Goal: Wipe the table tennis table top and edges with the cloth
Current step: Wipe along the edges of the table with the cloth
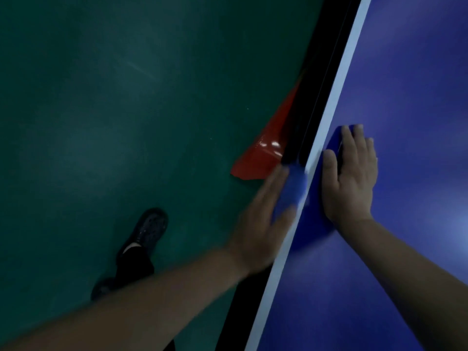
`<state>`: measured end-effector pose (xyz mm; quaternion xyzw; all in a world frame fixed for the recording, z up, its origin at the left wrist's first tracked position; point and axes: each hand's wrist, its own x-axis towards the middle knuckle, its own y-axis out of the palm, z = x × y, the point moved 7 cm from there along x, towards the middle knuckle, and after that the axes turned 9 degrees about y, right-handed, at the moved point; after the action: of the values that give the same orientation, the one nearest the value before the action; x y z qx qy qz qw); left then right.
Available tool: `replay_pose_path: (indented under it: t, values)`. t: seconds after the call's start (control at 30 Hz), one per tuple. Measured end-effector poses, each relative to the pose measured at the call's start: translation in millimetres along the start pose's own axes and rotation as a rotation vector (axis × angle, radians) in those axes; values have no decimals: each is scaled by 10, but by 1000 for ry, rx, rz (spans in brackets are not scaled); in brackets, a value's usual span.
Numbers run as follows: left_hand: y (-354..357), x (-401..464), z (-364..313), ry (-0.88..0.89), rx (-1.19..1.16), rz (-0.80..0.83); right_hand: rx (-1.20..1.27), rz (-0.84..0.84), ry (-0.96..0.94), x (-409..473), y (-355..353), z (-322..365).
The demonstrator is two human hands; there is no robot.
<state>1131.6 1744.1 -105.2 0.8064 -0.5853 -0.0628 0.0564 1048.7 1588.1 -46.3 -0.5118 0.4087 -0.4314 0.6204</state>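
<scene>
Nearest, at seven o'clock, a dark shoe (149, 230) stands on the green floor (101, 110). The left hand (260, 224), blurred, presses the blue cloth (307, 224) against the table tennis table (417, 97) edge; its fingertips are hard to make out. The right hand (350, 178) lies flat, fingers straight, on the cloth draped over the white line. Beyond, at eleven o'clock, a red sheet (266, 153) is half hidden under the table.

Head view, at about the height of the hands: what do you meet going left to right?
Green floor → red sheet on the floor → left hand pressing the blue cloth against the table's side → white edge line → right hand flat on the cloth → blue table top.
</scene>
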Motion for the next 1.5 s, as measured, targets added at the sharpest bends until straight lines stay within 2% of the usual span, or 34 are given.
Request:
replay_pose_path:
  t: [0.07, 0.13, 0.3, 0.37, 0.43, 0.57, 0.63, 0.7, 0.77, 0.9, 1.0, 1.1, 1.23, 1.3, 1.4, 1.5]
  values:
    - [50, -577, -32, 119, 39, 79, 0, 4, 0, 7, -1, -5]
    - [63, -667, 22, 163, 47, 89, -6, 5, 5, 20, 0, -18]
    - [-8, 656, 24, 233, 90, 1, 3, -2, 8, 24, -6, -35]
    - [-76, 1247, 22, 178, 80, -35, 5, 0, 10, 20, -4, -36]
    - [-124, 1447, -8, 117, 61, -65, 10, 5, 9, 18, -2, -29]
    - [-55, 602, 35, 58, -9, -40, 25, 10, 16, 16, -12, -20]
    - [-2, 21, 92, -10, -72, -20, 21, 7, 8, 24, -7, -15]
    - [20, -183, 147, -85, -103, -39, 17, 3, 1, 31, 0, -16]
    - [-5, 94, 166, -124, -101, -82, 20, -3, -9, 33, -1, -22]
    - [-84, 1364, 119, -88, -40, -126, 19, 1, -10, 25, 1, -32]
    - [-171, 1996, 198, -163, -85, -157, 7, 0, -13, 33, 7, -34]
    - [-132, 1683, 253, -151, -147, -145, 20, -2, -17, 35, 4, -33]
    - [-25, 470, 237, -215, -236, -131, 16, -4, -16, 40, 13, -43]
    - [18, 124, 152, -247, -202, -118, 14, -4, -16, 42, 14, -49]
    - [21, 391, 142, -318, -88, -150, 9, 0, -9, 44, 3, -42]
    - [-60, 1022, 156, -292, -9, -158, 12, 9, 3, 39, -18, -13]
